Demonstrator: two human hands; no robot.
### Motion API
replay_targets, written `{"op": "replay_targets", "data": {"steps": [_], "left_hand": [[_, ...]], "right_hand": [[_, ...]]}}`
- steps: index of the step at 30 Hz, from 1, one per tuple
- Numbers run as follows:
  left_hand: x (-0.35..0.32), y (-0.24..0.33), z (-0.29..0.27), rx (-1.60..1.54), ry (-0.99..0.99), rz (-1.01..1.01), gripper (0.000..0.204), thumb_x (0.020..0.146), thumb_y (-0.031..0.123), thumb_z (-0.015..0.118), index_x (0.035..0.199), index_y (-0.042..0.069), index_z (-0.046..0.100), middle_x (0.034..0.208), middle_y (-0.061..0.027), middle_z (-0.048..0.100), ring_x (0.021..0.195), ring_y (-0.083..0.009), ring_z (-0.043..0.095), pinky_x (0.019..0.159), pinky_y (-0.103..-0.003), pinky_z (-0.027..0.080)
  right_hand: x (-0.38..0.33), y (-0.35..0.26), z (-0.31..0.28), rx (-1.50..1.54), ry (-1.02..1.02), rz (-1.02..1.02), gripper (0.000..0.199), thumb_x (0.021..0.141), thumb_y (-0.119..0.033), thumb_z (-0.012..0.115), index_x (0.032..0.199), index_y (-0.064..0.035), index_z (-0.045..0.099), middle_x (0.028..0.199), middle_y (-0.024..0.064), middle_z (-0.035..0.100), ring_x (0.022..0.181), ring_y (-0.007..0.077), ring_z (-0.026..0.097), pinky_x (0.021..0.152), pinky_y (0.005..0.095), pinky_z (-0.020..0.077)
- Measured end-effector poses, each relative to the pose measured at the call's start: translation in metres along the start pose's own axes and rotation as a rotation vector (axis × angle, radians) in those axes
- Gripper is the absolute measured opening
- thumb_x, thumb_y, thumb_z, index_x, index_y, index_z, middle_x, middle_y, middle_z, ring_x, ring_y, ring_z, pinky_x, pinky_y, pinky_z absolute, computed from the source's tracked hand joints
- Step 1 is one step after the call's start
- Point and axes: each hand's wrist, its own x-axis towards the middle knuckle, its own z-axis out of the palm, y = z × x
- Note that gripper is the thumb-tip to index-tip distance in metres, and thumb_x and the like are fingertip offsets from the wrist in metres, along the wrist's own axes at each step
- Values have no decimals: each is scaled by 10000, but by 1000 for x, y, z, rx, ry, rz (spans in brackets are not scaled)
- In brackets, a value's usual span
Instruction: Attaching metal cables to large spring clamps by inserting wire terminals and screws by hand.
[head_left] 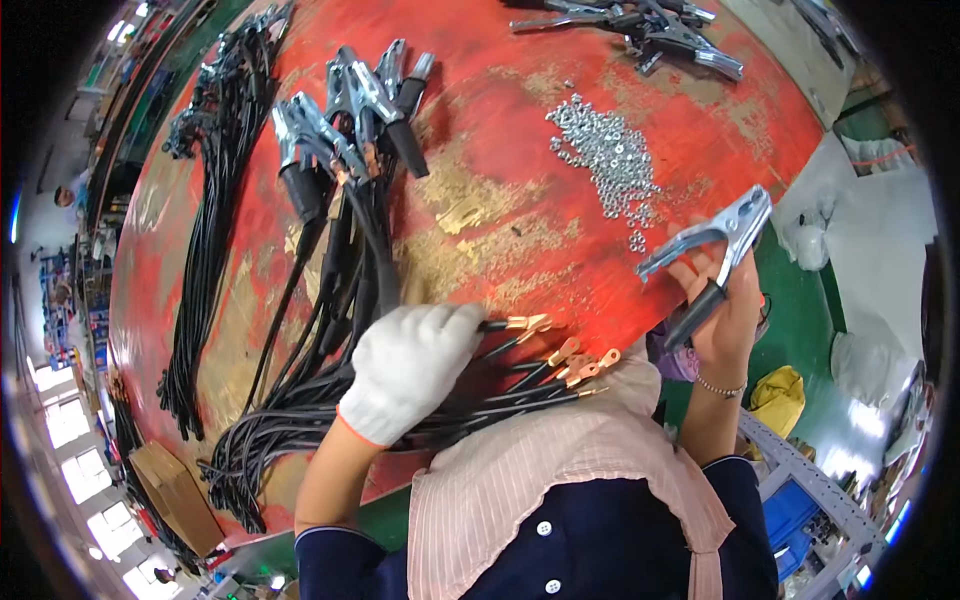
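Note:
In a white glove, my left hand point(412, 368) is closed round a black cable whose copper lug point(530, 323) sticks out to its right. Under and beside that hand lies a bundle of black cables point(320, 400), with several copper lugs point(580, 368) fanned out at the near edge of the table. My bare right hand point(730, 310) holds a silver spring clamp point(745, 222) with a black handle sleeve, its metal end pointing up. The right palm is partly hidden by the clamp. A loose pile of small metal nuts point(610, 160) lies beyond the hands.
The red, worn tabletop point(480, 90) carries cables with clamps fitted point(345, 115), another black cable bundle point(215, 230) at the left, and several clamps point(670, 35) at the far right. A cardboard box point(175, 490) stands at lower left, a blue bin point(790, 520) at lower right.

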Motion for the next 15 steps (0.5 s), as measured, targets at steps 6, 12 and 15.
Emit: {"op": "replay_targets", "data": {"steps": [6, 12, 15], "left_hand": [[28, -17, -12, -428, -316, 32, 272, 914, 280, 539, 1096, 107, 643, 965, -140, 665, 916, -307, 642, 798, -384, 508], [33, -23, 16, -954, -333, -289, 249, 899, 192, 601, 1078, 23, 634, 858, -76, 674, 764, -149, 641, 706, -280, 503], [28, -15, 29, -1434, 41, -448, 201, 888, 129, 625, 1049, 11, 610, 852, -67, 661, 764, -116, 616, 694, -257, 495]], "right_hand": [[-1, 5, -10, -6, -43, -29, 624, 894, -364, 633, 1361, -47, 367, 1359, 190, 444, 1256, 414, 444, 952, 548, 457], [-1, 8, -5, -28, -49, -19, 686, 877, -346, 662, 1390, -49, 316, 1348, 185, 458, 1236, 404, 470, 959, 551, 454], [0, 20, -2, -24, -51, -29, 700, 872, -315, 675, 1403, -62, 296, 1333, 177, 474, 1220, 394, 489, 963, 553, 453]]}}
